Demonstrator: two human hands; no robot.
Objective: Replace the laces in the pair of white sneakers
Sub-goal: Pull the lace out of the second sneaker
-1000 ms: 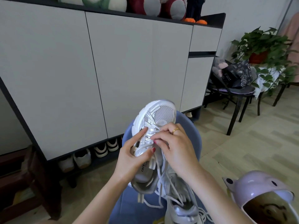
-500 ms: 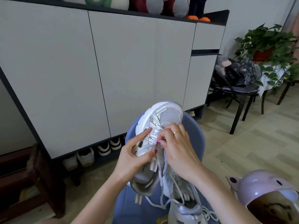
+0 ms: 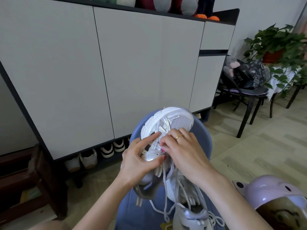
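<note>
White mesh sneaker [image 3: 167,127] gripped by left hand [image 3: 139,161]; right hand [image 3: 181,150] pinches grey lace [image 3: 164,183] (mid-threading), next eyelet needs aiming.

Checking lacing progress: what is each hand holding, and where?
Left hand grips the raised sneaker at its midfoot side. Right hand pinches the lace at the eyelets.

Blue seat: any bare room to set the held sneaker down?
Only the strip of blue seat left of the second sneaker and its loose laces. The right side is crowded by those and the lilac helmet.
</note>
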